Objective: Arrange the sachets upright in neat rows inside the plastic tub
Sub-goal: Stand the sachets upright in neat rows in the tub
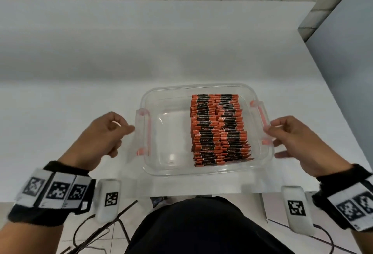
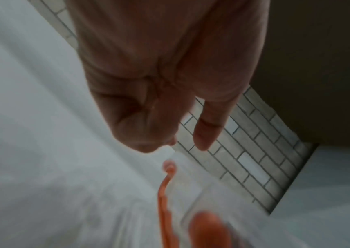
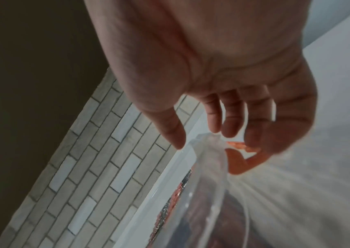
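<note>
While our right hand curls its fingers around the tub's right handle to steady it, our left hand hangs loosely curled just beside the left handle, holding nothing, though blur makes contact hard to judge. The sachets stand in two rows against the right side of the plastic tub on the table.

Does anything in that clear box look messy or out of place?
Mostly tidy. The sachets stand in two rows crowded against the right side of the plastic tub, leaving its left half bare. The rows lean and stagger slightly toward the near end. Nothing looks spilled or torn.
</note>
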Tool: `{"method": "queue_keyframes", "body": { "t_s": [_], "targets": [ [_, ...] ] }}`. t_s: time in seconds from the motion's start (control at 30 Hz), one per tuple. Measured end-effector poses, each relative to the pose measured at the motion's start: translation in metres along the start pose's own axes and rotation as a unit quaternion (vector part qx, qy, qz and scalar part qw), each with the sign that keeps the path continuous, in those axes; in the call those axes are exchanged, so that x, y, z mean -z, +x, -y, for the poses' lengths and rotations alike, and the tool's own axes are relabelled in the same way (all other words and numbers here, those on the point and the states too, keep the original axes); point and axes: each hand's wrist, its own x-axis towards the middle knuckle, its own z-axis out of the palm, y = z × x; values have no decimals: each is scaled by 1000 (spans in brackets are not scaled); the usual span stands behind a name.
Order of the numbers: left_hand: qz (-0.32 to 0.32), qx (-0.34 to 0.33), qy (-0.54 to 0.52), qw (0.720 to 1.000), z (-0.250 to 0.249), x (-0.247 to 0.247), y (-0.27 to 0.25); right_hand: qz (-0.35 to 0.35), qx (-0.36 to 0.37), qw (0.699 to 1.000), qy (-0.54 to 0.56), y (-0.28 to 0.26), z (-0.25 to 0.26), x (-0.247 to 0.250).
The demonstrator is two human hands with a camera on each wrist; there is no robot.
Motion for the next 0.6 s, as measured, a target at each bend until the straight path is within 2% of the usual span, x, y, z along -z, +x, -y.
{"method": "queue_keyframes", "body": {
  "t_s": [0.07,0.13,0.2,0.3,0.4,0.47,0.53,0.6],
  "targets": [
    [41,20,-41,998,9,-5,-7,41,-29,998,21,-3,0,-3],
    [64,28,-97,993,12,-9,-8,58,-26,997,40,-2,3,-5],
    [38,2,-126,991,10,-12,-4,55,-11,996,68,2,10,-8],
    [-38,-43,-165,985,4,-14,12,55,-2,991,120,11,22,-16],
    [-109,-77,-188,973,2,-9,17,13,-14,980,197,13,25,-19],
    [-97,-80,-177,976,7,-7,10,0,-23,977,212,9,21,-21],
    [-48,-73,-186,979,12,-13,2,16,-19,974,223,4,16,-25],
    [-55,-78,-200,975,15,-20,4,8,1,970,242,7,17,-30]
  ]
}}
